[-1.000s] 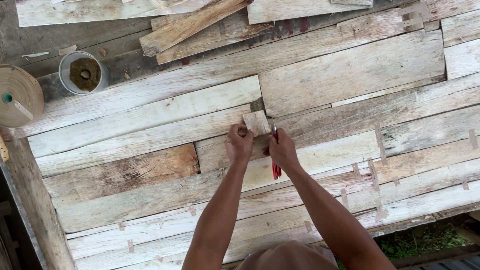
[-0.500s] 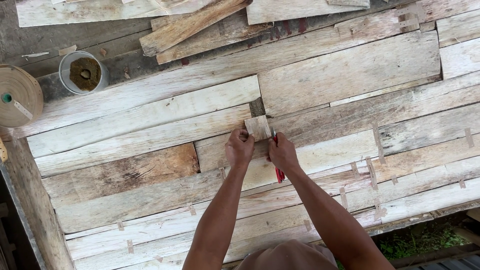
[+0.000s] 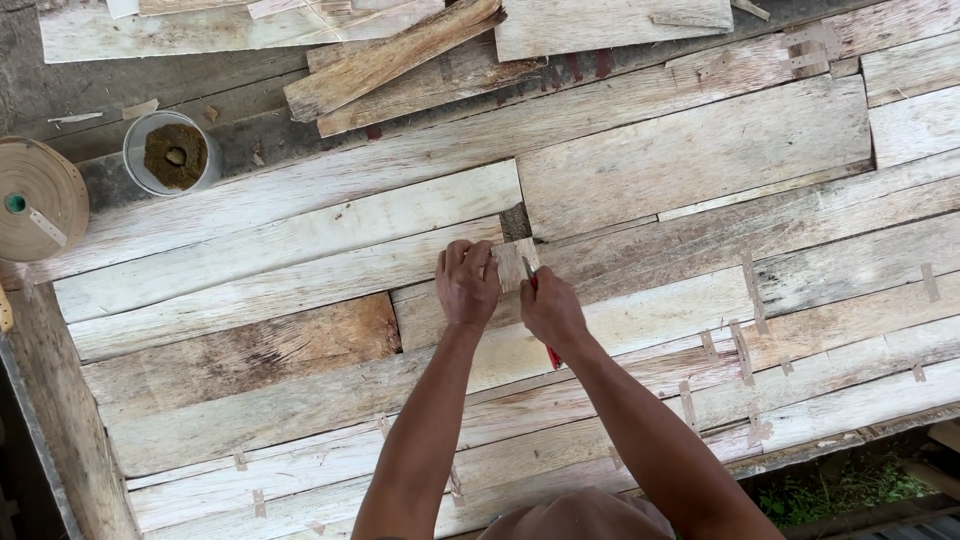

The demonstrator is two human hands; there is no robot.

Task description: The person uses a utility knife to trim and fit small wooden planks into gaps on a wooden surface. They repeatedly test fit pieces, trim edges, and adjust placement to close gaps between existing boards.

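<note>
Pale wood veneer sheets point(image 3: 690, 160) lie side by side and overlapping, joined by short strips of brown tape. My left hand point(image 3: 467, 283) presses flat on a small veneer patch point(image 3: 512, 262) beside a dark gap between sheets. My right hand point(image 3: 550, 312) grips a red-handled knife point(image 3: 551, 354); its blade end points up along the patch's right edge. Both forearms reach in from the bottom of the view.
A roll of brown paper tape point(image 3: 35, 200) sits at the left edge. Next to it stands a white cup point(image 3: 172, 152) holding brownish paste. Loose wood offcuts point(image 3: 390, 55) are piled at the top. Grass shows past the lower right edge.
Both hands stayed at the patch. The right hand with the knife shifted slightly along the patch's edge.
</note>
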